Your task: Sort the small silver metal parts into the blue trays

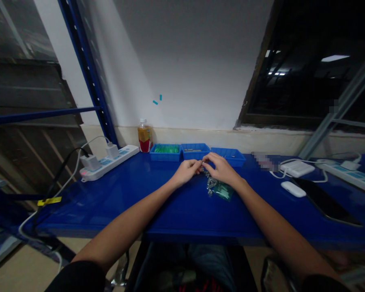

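Note:
My left hand (187, 170) and my right hand (220, 168) meet over the middle of the blue table (140, 202). Both have their fingers pinched together around a small grey metal part (203, 167) between them; it is too small to name. Just below my right hand lies a green circuit board (220, 190) with small metal pieces on it. Three blue trays stand right behind the hands: the left tray (165, 153) holds green parts, the middle tray (195, 151) and the right tray (229, 156) hold small items.
A drink bottle (144, 138) stands by the wall. A white power strip (109, 162) with plugs lies at the left. On the right are a white box (296, 168), a white oval device (293, 189), a black tablet (325, 200) and another power strip (349, 172).

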Available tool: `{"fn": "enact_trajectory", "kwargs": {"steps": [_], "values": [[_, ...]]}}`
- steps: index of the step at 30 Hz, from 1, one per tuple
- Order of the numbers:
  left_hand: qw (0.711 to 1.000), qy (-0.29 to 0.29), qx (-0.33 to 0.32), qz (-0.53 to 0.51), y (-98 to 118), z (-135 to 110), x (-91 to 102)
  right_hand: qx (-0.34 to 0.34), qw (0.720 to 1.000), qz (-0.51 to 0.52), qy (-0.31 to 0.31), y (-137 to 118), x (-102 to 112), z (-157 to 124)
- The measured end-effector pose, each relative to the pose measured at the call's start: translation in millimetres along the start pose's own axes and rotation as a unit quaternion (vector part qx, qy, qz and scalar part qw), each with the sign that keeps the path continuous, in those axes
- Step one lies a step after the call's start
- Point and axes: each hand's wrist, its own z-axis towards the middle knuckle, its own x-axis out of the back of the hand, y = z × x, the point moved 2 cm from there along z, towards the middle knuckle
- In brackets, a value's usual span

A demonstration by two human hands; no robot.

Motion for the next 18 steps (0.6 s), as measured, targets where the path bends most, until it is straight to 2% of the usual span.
{"fn": "enact_trajectory", "kwargs": {"steps": [2, 4, 6, 8, 10, 14, 18], "values": [[1.000, -0.012, 0.017, 0.007, 1, -1, 0.0, -0.027, 0.999, -0.033, 0.015, 11, 1, 0], [0.997, -0.058, 0.022, 0.043, 4, -3, -0.3, -0.086, 0.991, -0.091, 0.044, 31, 4, -4], [0.983, -0.146, 0.001, 0.107, 11, -8, -2.0, -0.166, 0.971, -0.155, 0.073, 55, 7, -11], [0.956, -0.241, -0.037, 0.162, 18, -14, -5.0, -0.241, 0.944, -0.210, 0.088, 78, 11, -20], [0.930, -0.303, -0.070, 0.194, 25, -21, -8.8, -0.291, 0.921, -0.243, 0.090, 95, 13, -28], [0.906, -0.335, -0.107, 0.236, 33, -28, -17.7, -0.318, 0.908, -0.259, 0.085, 106, 12, -35], [0.907, -0.325, -0.129, 0.234, 35, -30, -23.1, -0.300, 0.915, -0.248, 0.106, 106, 7, -37]]}}
